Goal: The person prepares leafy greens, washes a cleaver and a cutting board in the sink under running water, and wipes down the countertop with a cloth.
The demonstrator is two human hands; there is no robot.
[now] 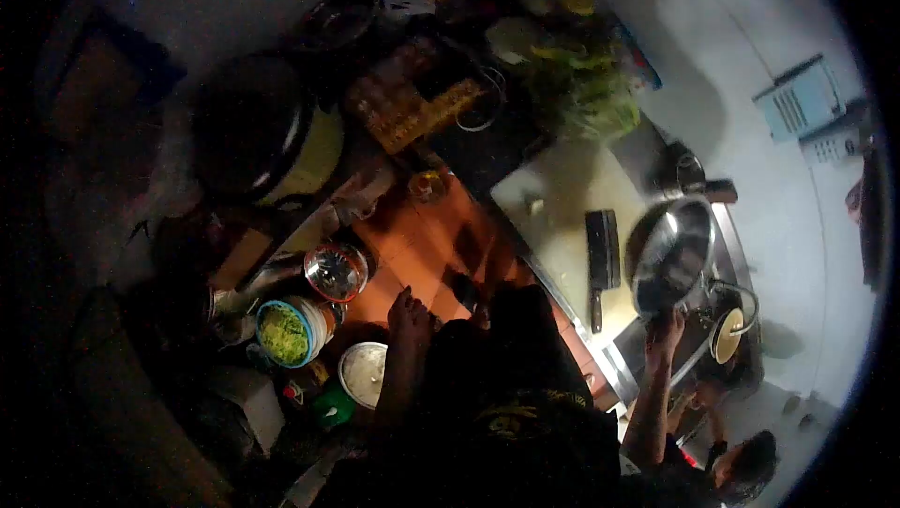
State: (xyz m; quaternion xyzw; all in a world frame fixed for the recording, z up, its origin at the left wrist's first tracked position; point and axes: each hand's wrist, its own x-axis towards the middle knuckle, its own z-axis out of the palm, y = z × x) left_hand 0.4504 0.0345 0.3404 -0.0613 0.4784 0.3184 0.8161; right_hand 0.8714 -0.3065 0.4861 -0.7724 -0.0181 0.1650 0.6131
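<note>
My right hand (664,332) grips the near rim of a large shiny metal bowl (670,260), which is tilted over the right side of the counter. Left of the bowl, a cleaver (603,255) with a dark blade and a wooden handle lies on a pale cutting board (562,199). A small pale piece of food (534,205) is also on the board. My left hand (410,316) hangs low above the orange tiled floor, its fingers loosely bent and apart. It appears to hold nothing, though the light there is dim.
A bucket of chopped greens (285,334), a white-topped tub (364,372) and a red-rimmed basin (336,272) stand at left. Bagged leafy greens (591,96) lie beyond the board. A tap (750,306) rises at right. Another person (745,466) is at lower right.
</note>
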